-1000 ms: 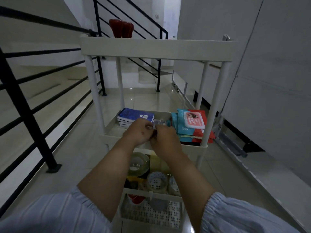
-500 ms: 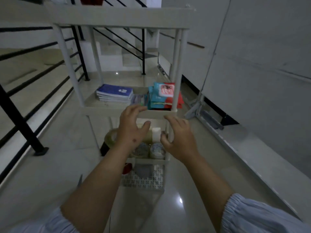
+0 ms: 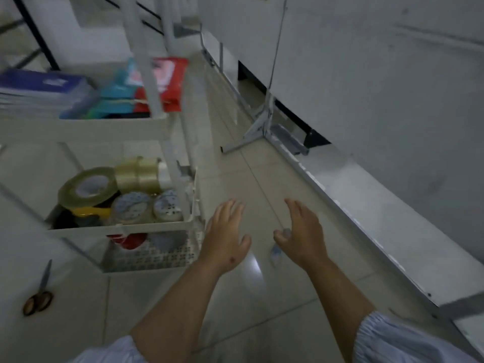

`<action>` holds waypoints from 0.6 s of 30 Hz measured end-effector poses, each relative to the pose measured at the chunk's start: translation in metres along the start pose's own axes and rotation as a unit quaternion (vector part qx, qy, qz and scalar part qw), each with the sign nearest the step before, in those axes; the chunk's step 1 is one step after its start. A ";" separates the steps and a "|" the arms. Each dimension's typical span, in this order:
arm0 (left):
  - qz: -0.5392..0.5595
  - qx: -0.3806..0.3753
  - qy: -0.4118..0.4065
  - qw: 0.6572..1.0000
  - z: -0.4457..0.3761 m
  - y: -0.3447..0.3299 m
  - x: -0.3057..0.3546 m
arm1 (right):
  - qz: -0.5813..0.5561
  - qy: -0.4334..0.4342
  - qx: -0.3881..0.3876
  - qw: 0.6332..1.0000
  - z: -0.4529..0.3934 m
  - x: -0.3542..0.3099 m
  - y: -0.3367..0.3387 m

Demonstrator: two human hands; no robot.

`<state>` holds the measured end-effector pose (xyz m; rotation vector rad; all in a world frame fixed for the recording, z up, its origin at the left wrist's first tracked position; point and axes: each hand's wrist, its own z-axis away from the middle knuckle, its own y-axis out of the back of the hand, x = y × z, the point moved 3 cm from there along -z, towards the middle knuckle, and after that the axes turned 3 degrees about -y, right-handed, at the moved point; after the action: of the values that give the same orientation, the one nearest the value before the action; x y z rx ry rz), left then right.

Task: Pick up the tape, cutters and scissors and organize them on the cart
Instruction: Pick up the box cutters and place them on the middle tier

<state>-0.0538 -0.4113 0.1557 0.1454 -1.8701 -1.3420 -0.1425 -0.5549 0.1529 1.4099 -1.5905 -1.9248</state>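
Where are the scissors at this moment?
In the head view the scissors lie on the floor tiles at the lower left, just left of the cart's bottom basket, apart from both hands.

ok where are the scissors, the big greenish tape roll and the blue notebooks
scissors (image 3: pixel 39 292): head view, on the floor left of the cart, point where the blades meet the handles
big greenish tape roll (image 3: pixel 87 186): head view, lower shelf, point on its flat face
blue notebooks (image 3: pixel 42 86): head view, upper shelf, point on the top cover

Home stairwell landing: tiled floor (image 3: pixel 262 166), railing (image 3: pixel 34 30).
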 end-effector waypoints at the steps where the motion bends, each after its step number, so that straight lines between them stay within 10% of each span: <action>1: 0.006 -0.018 0.010 1.000 -0.007 -0.020 -0.004 | -0.007 -0.014 -0.014 1.000 -0.005 0.018 -0.011; 18: -0.023 -0.263 0.049 0.963 -0.059 -0.260 -0.096 | -0.155 -0.157 -0.185 0.958 -0.049 0.180 -0.205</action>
<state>-0.0406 -0.5167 -0.1071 -0.0192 -1.3796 -1.7800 -0.1189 -0.6397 -0.1098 1.3002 -1.0735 -2.5751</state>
